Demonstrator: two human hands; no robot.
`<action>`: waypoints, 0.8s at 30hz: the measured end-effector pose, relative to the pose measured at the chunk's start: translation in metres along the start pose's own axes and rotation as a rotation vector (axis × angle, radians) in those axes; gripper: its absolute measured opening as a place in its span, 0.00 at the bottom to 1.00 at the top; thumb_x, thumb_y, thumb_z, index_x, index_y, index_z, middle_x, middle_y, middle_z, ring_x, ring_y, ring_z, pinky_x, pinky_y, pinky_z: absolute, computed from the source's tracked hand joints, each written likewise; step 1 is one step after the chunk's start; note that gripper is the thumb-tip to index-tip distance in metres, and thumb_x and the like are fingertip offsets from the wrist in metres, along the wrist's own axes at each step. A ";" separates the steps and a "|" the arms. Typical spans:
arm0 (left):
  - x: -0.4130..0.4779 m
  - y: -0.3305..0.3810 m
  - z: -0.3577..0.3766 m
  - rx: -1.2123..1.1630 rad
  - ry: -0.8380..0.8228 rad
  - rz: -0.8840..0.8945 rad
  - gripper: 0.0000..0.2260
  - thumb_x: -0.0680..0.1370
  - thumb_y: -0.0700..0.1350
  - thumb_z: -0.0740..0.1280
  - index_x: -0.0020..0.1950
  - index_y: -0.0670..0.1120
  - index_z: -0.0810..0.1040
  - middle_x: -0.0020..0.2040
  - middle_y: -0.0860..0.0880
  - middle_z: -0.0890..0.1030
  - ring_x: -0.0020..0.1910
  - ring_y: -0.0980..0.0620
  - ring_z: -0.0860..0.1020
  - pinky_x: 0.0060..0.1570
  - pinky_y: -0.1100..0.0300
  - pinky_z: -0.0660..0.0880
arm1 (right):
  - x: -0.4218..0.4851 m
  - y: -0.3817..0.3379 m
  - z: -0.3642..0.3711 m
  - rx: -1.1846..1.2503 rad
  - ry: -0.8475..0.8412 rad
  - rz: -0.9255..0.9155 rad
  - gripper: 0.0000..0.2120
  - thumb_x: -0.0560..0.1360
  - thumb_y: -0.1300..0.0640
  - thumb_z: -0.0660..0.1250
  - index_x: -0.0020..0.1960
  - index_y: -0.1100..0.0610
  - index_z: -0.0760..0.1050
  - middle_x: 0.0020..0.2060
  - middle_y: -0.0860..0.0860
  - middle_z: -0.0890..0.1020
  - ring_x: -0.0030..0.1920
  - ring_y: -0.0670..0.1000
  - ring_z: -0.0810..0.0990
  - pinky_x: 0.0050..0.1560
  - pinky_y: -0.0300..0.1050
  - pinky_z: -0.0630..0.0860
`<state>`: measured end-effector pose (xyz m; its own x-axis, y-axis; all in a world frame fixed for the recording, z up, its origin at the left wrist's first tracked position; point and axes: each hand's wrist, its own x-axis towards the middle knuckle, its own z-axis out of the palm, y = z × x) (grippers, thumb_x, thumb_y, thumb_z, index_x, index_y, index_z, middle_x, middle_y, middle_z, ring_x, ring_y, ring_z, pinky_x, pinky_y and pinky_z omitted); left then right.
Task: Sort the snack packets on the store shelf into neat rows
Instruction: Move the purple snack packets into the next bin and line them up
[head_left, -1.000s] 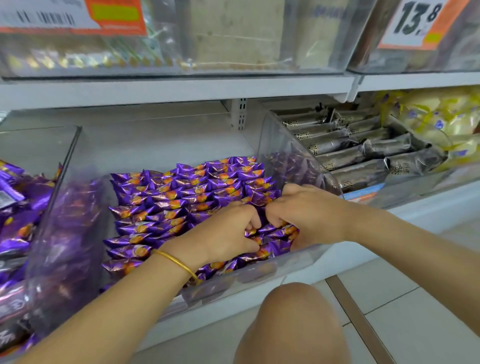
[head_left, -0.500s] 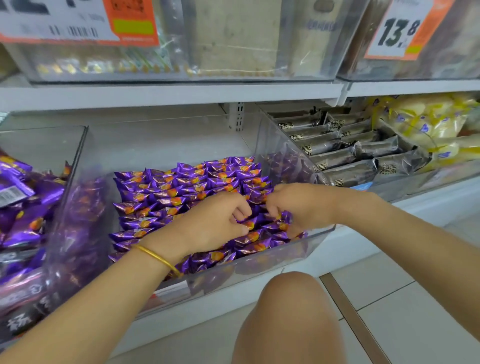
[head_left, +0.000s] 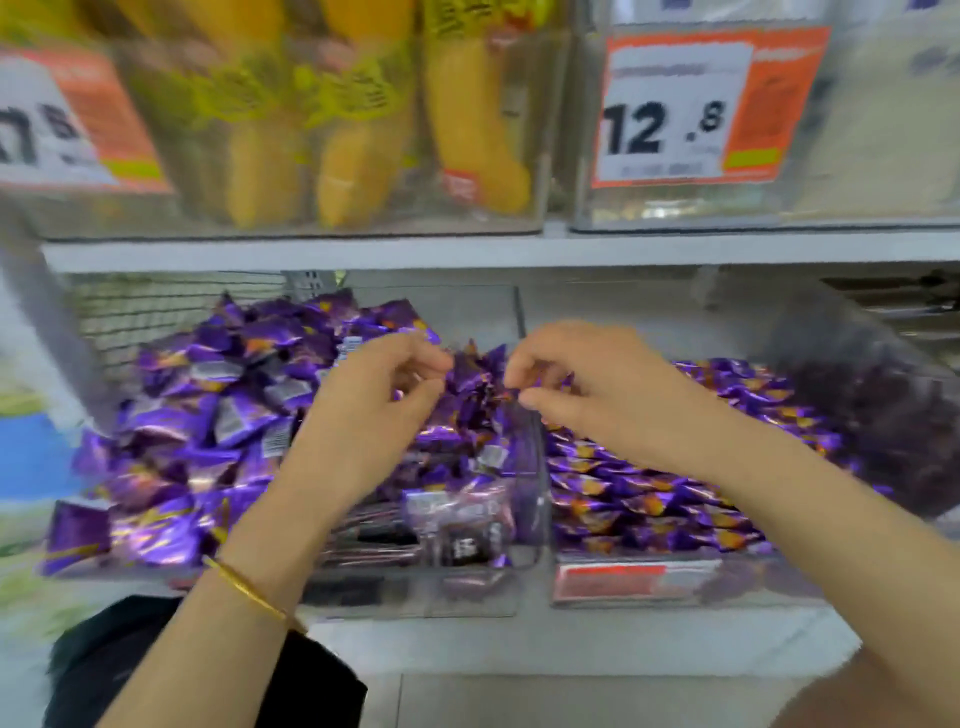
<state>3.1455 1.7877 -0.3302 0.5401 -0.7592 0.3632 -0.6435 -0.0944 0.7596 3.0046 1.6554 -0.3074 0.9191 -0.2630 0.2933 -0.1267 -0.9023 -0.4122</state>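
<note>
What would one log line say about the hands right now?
phase: sorting | left hand: pinches packet bunch | right hand: pinches same bunch | left bin: jumbled | right bin: neat rows

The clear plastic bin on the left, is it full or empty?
Full. The clear plastic bin is heaped with shiny purple snack packets, which lie in a jumbled pile that climbs high towards its back.
</note>
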 end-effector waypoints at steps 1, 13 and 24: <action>0.000 -0.012 -0.009 0.020 0.032 -0.030 0.16 0.74 0.32 0.65 0.41 0.55 0.75 0.39 0.56 0.78 0.33 0.66 0.74 0.36 0.75 0.68 | 0.012 -0.004 0.010 -0.011 -0.003 -0.009 0.06 0.73 0.61 0.67 0.49 0.54 0.78 0.40 0.44 0.75 0.41 0.44 0.73 0.43 0.29 0.67; 0.000 -0.053 -0.033 -0.090 0.122 -0.170 0.11 0.77 0.36 0.63 0.53 0.50 0.77 0.50 0.54 0.78 0.40 0.58 0.75 0.39 0.69 0.72 | 0.121 0.018 0.078 -0.523 -0.282 0.013 0.30 0.69 0.53 0.73 0.65 0.55 0.64 0.60 0.54 0.71 0.59 0.57 0.72 0.51 0.48 0.71; -0.005 -0.018 -0.021 -0.161 0.000 0.016 0.18 0.74 0.40 0.69 0.59 0.59 0.74 0.51 0.63 0.77 0.40 0.63 0.75 0.41 0.72 0.72 | 0.055 -0.011 0.019 0.179 -0.178 0.134 0.16 0.75 0.48 0.56 0.38 0.60 0.71 0.31 0.48 0.76 0.34 0.49 0.73 0.39 0.45 0.69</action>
<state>3.1657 1.8066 -0.3340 0.5304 -0.7600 0.3756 -0.5569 0.0217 0.8303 3.0631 1.6576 -0.3028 0.9517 -0.2976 0.0761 -0.1983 -0.7844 -0.5877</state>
